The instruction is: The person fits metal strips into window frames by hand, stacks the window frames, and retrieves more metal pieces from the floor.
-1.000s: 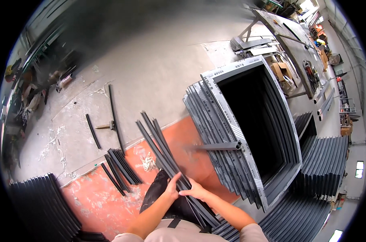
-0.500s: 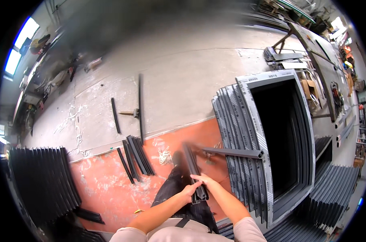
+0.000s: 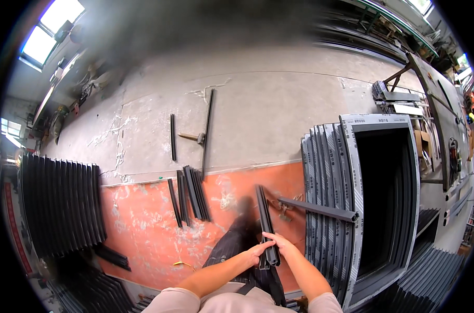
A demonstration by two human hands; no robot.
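Note:
Dark grey metal profiles [image 3: 264,206] stand in a small bundle close in front of my body, their far ends pointing away over the red sheet. My left hand [image 3: 258,252] grips them from the left side. My right hand [image 3: 279,241] closes on them from the right, its fingertips meeting the left hand's over the bundle. Right of the bundle, a single grey bar [image 3: 320,208] sticks out, its near end by a row of upright window frames [image 3: 354,182]. Several loose dark profiles [image 3: 195,193] lie side by side on the red sheet to the left.
A hammer [image 3: 192,137] lies on the concrete between a long thin strip [image 3: 209,125] and a short strip [image 3: 172,138]. At left stands a stack of black frames [image 3: 62,203]. A small yellow-handled tool [image 3: 182,263] rests on the red sheet [image 3: 143,224]. A tilted table [image 3: 430,104] is at far right.
My view has turned, so the floor and frames sit farther right in the picture. Both hands keep hold of the profiles, which show less blur now.

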